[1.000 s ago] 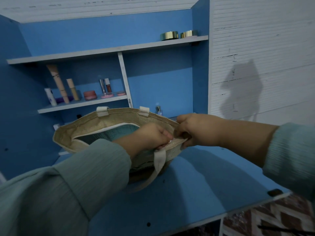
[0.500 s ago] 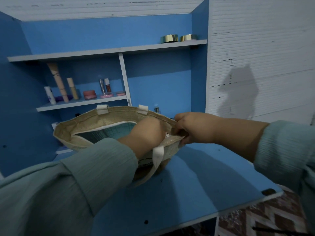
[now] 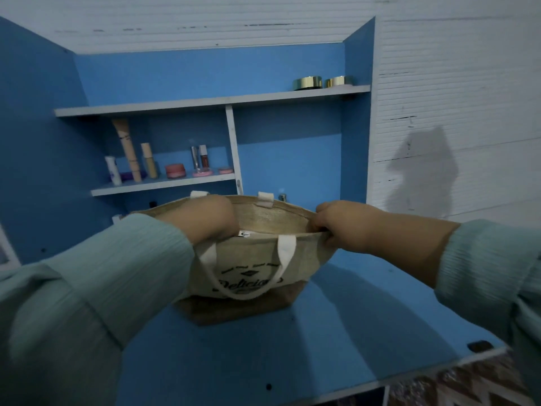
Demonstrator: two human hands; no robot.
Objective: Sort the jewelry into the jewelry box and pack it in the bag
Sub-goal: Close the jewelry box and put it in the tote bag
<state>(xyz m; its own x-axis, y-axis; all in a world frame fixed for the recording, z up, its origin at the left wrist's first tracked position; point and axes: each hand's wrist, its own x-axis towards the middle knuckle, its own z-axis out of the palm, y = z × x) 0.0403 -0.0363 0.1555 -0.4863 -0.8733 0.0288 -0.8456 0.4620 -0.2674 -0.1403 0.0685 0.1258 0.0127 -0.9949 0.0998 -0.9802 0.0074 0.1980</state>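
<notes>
two hands hold a jute bag (image 3: 257,259) that stands on the blue worktop (image 3: 336,332), its mouth open between them. the right hand (image 3: 348,227) pinches the rim at the bag's right end, fingers curled on the fabric. the left hand (image 3: 202,218) sits at the left of the opening, fingers dipping inside the near rim; whether they grip anything i cannot tell. a white handle (image 3: 248,268) hangs down the printed front. behind, a shelf (image 3: 164,184) carries small cosmetic bottles (image 3: 146,162).
</notes>
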